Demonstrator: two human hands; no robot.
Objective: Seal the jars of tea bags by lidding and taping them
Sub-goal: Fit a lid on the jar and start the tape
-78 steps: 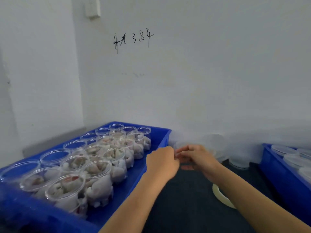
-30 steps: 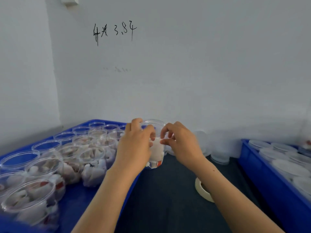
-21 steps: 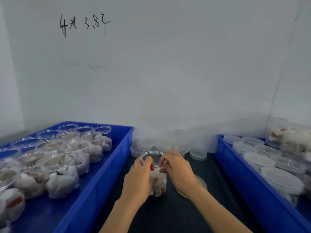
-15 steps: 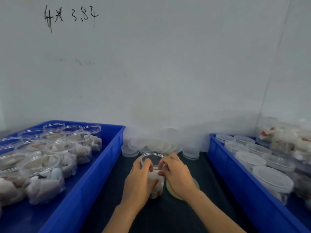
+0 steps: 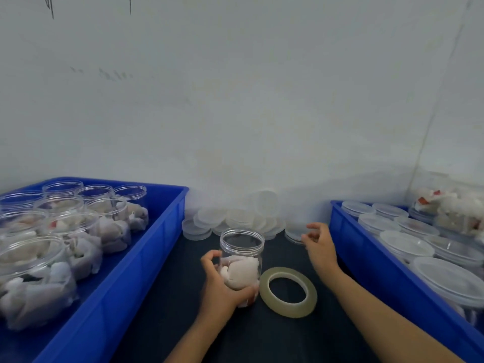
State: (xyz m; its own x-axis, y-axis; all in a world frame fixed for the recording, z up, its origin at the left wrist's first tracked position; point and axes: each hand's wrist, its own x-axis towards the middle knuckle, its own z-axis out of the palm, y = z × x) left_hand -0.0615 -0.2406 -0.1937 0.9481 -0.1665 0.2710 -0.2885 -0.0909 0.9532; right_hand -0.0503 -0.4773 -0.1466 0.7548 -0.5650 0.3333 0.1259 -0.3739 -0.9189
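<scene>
L hand (image 5: 222, 286) grasps open jar (image 5: 241, 260) of tea bags, upright on bench (image 5: 262, 336) centre. Tape roll (image 5: 288, 292) touching jar at 4 o'clock. R hand (image 5: 320, 247), fingers loosely curled, holding nothing, near lids (image 5: 235, 218) at 12.

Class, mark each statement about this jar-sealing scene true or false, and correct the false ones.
1. The left hand grips the open jar. True.
2. That jar already has a lid on. False: its mouth is open.
3. The tape roll lies flat, right of the jar. True.
4. The right hand holds the tape roll. False: it holds nothing and reaches toward the loose lids by the wall.
</scene>
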